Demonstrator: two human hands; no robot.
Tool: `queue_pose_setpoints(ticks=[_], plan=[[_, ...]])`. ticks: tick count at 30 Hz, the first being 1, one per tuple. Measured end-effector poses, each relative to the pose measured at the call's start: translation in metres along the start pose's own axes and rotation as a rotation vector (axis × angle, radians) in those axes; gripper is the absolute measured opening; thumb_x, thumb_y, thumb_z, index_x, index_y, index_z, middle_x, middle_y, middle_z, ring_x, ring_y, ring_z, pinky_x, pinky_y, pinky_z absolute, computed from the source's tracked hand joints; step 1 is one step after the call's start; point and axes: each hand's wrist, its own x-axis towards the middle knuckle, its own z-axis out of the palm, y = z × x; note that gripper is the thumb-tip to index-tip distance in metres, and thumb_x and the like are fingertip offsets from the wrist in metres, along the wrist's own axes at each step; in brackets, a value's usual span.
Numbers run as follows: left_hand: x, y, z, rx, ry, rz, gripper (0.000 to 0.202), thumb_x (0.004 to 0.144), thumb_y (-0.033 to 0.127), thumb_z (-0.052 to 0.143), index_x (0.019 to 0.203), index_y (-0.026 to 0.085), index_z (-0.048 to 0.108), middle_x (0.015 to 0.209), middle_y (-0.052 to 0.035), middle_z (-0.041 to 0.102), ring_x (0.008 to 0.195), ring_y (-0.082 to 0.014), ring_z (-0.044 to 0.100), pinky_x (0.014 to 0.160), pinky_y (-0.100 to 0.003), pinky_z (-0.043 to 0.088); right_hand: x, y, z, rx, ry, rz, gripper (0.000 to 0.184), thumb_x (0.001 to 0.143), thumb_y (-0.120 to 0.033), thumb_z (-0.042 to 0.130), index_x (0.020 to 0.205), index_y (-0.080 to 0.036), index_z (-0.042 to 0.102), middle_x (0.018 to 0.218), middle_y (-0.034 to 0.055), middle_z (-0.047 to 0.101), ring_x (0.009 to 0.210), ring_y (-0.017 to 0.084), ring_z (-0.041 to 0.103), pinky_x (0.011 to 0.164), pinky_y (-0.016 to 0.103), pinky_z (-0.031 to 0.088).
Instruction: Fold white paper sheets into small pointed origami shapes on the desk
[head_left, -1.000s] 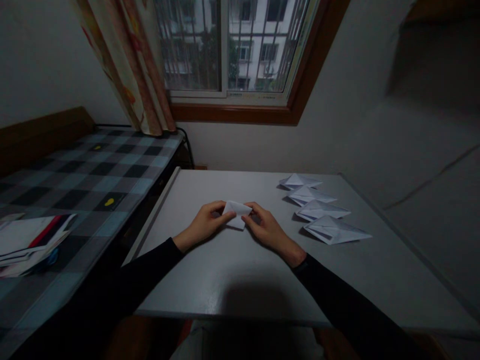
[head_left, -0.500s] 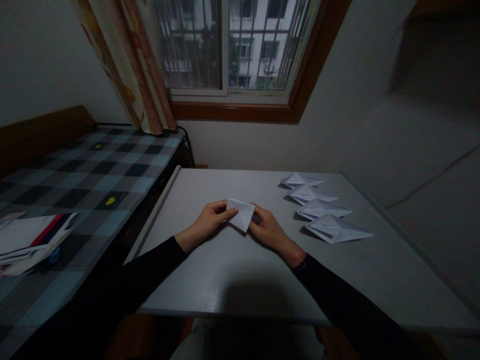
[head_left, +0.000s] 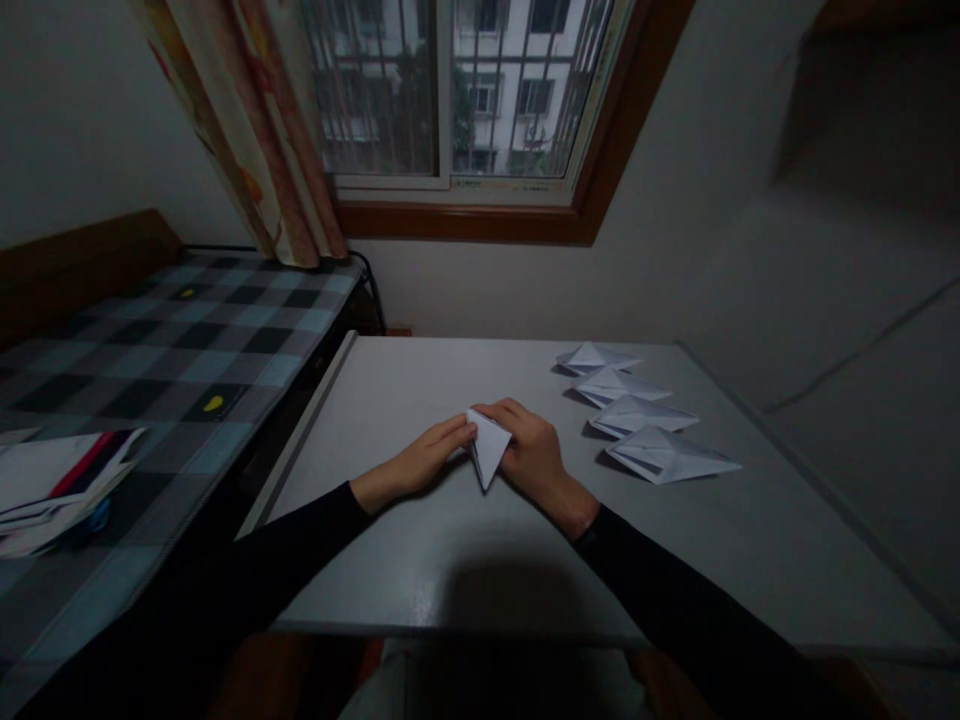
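A small folded white paper (head_left: 490,447), narrow and pointed toward me, is between my two hands over the middle of the table. My left hand (head_left: 427,455) pinches its left edge, thumb and fingers close together. Around its top and right side, my right hand (head_left: 531,448) is closed, with the fingers reaching over the top edge. Part of the paper is hidden under the fingers. Several folded paper pieces (head_left: 671,456), long and pointed like boats, lie in a row at the right.
The pale table (head_left: 360,570) carries the row of paper pieces along its right side. To the left stands a bed with a checked cover (head_left: 247,345), bearing a stack of papers or bags (head_left: 67,475). A barred window (head_left: 450,100) and a curtain (head_left: 262,130) are behind.
The paper has turned from a wider diamond into a narrower, downward-pointing shape. My right hand's fingers have moved over its top edge, and my left fingers have come in along its left side.
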Motion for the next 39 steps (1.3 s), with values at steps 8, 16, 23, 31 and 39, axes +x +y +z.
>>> queue_pose_setpoints(ticks=[8, 16, 23, 31, 39], plan=[[0.002, 0.011, -0.001, 0.084, 0.056, -0.126, 0.054, 0.088, 0.057, 0.088, 0.12, 0.014, 0.081, 0.099, -0.0084, 0.077, 0.09, -0.0216, 0.067, 0.086, -0.034, 0.053, -0.001, 0.001, 0.003, -0.085, -0.174, -0.076, 0.071, 0.092, -0.001, 0.061, 0.16, -0.024, 0.057, 0.139, 0.0146, 0.068, 0.116, 0.032, 0.071, 0.099, 0.048, 0.062], [0.007, 0.004, -0.008, -0.167, 0.032, -0.181, 0.047, 0.081, 0.05, 0.097, 0.11, 0.015, 0.084, 0.103, -0.0115, 0.083, 0.088, -0.021, 0.075, 0.085, -0.033, 0.057, -0.001, 0.006, 0.006, 0.034, -0.146, -0.036, 0.062, 0.087, 0.001, 0.056, 0.144, -0.022, 0.058, 0.13, 0.015, 0.064, 0.114, 0.033, 0.068, 0.098, 0.051, 0.061], [0.007, 0.002, -0.015, -0.251, 0.047, -0.223, 0.052, 0.074, 0.041, 0.103, 0.115, 0.016, 0.083, 0.103, -0.0117, 0.085, 0.086, -0.0202, 0.079, 0.083, -0.031, 0.059, 0.004, 0.004, -0.006, 0.085, -0.176, -0.119, 0.06, 0.087, -0.006, 0.067, 0.143, -0.026, 0.063, 0.13, 0.0128, 0.069, 0.118, 0.034, 0.066, 0.104, 0.053, 0.057], [0.005, 0.001, -0.022, -0.255, 0.14, -0.2, 0.051, 0.079, 0.047, 0.099, 0.114, 0.014, 0.081, 0.095, -0.0084, 0.082, 0.072, -0.0145, 0.072, 0.068, -0.024, 0.054, 0.004, 0.005, -0.01, 0.108, -0.153, -0.096, 0.056, 0.1, -0.03, 0.079, 0.152, -0.027, 0.062, 0.136, 0.0135, 0.071, 0.123, 0.035, 0.066, 0.108, 0.057, 0.056], [0.004, 0.004, -0.02, -0.257, 0.172, -0.194, 0.058, 0.083, 0.053, 0.095, 0.125, 0.017, 0.077, 0.102, -0.0067, 0.078, 0.073, -0.0138, 0.072, 0.059, -0.022, 0.056, 0.004, 0.009, -0.007, 0.076, -0.097, -0.124, 0.041, 0.101, -0.021, 0.076, 0.141, -0.028, 0.068, 0.131, 0.0112, 0.075, 0.119, 0.033, 0.07, 0.104, 0.056, 0.058]])
